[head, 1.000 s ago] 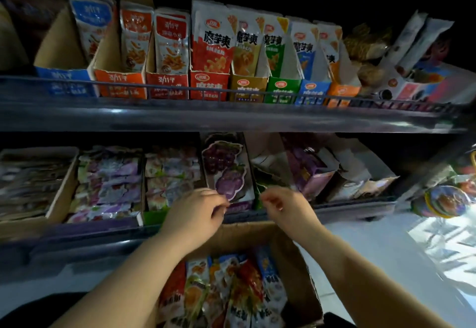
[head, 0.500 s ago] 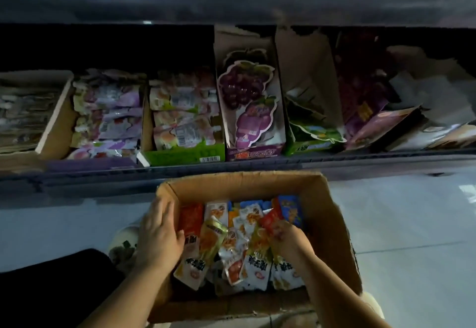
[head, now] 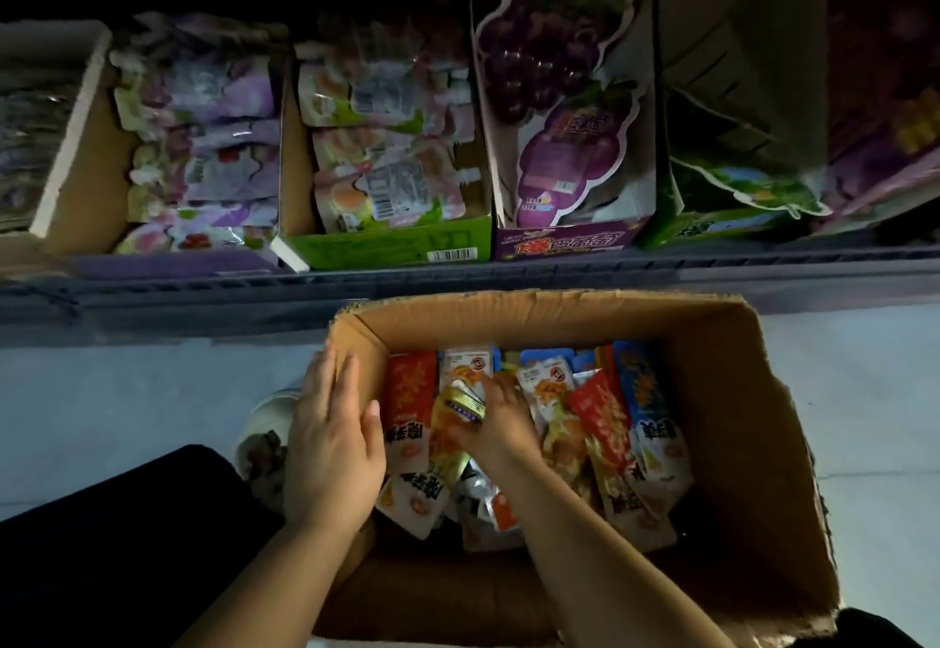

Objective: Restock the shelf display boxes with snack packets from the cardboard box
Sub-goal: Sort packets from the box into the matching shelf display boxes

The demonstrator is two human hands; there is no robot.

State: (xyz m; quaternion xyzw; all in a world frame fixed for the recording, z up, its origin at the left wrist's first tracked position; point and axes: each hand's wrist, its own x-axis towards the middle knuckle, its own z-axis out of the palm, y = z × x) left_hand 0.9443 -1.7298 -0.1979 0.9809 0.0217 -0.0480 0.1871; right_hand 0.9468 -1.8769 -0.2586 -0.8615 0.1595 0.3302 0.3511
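The cardboard box [head: 534, 309] sits open on the pale floor [head: 127, 393], just in front of the low shelf [head: 458, 277]. A jumble of snack packets [head: 554, 393] lies in the bottom of it, red, white and blue ones overlapping. The left hand [head: 333, 439] lies flat against the box's left wall, fingers straight and relaxed, gripping nothing. The right hand [head: 501, 418] is down among the packets near the middle, its fingers and thumb curled round a gold packet [head: 460, 401] that stands up a little from the pile.

On the shelf beyond, the display boxes stand side by side. The green box [head: 386, 246] holds pouches stacked flat. To its right, the purple grape box [head: 564, 240] has a grape-shaped pouch leaning inside. Left of the green one, another box [head: 173, 266] is filled with pale purple pouches. At the far left stands a brown box [head: 76, 149], its contents too dim to make out.
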